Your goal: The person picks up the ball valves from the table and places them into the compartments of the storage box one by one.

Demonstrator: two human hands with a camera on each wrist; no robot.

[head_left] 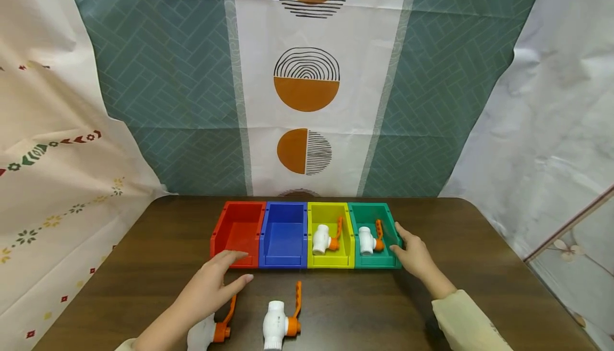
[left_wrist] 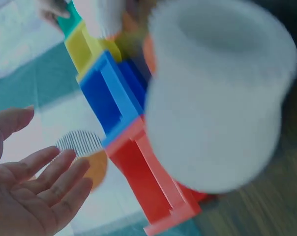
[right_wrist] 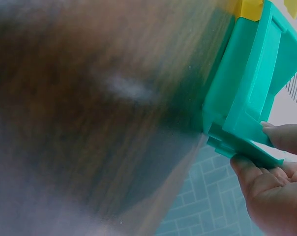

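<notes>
My right hand grips the right side wall of the green bin; in the right wrist view, the thumb is at the wall's edge and the fingers are outside. My left hand is spread in front of the red bin, holding nothing. A white ball valve with an orange handle lies on the table right of it. A second ball valve is partly hidden under the left forearm. One ball valve lies in the yellow bin, another ball valve in the green bin.
The blue bin stands between the red and yellow ones, all joined in a row near the back of the brown table. A patterned cloth hangs behind the table. More cloth hangs at both sides.
</notes>
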